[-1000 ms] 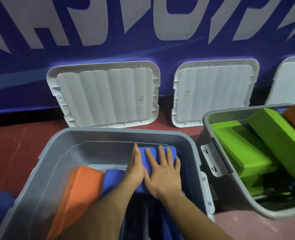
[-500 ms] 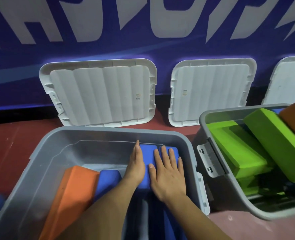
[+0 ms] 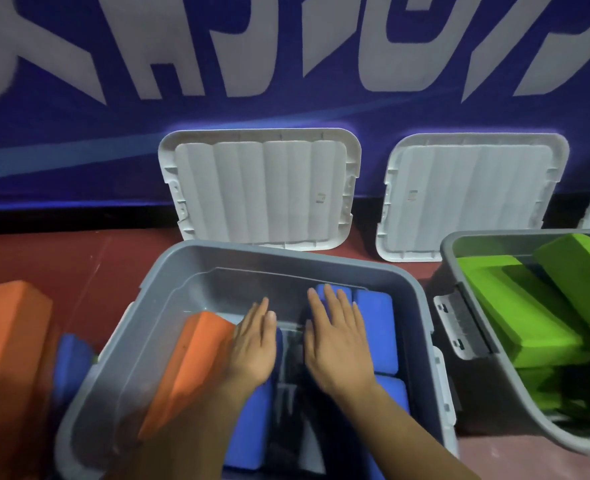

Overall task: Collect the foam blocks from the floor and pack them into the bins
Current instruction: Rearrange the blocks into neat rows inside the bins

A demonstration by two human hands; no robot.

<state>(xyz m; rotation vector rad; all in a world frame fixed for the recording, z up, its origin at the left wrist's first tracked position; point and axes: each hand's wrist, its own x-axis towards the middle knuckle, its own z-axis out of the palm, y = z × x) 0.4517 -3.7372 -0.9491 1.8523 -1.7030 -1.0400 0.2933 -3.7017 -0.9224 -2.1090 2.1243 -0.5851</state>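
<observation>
A grey bin point(image 3: 286, 258) stands in front of me with both my hands inside it. My right hand point(image 3: 338, 341) lies flat, fingers straight, on a blue foam block point(image 3: 376, 327) along the bin's right wall. My left hand point(image 3: 255, 344) is flat too, beside a tilted orange block point(image 3: 189, 358) and over another blue block point(image 3: 248, 427). The hands are apart, with a dark gap between them. A second grey bin point(image 3: 477, 393) on the right holds several green blocks point(image 3: 515, 313).
An orange block point(image 3: 9, 327) and a blue block point(image 3: 73, 365) lie on the red floor left of the bin. Two grey lids point(image 3: 262, 192) point(image 3: 470, 199) lean against the blue wall behind. A latch point(image 3: 460, 327) sticks out from the right bin.
My hands have separated: the left slid away from the right-hand blue block toward the orange one. The view has swung left, bringing the floor blocks into sight.
</observation>
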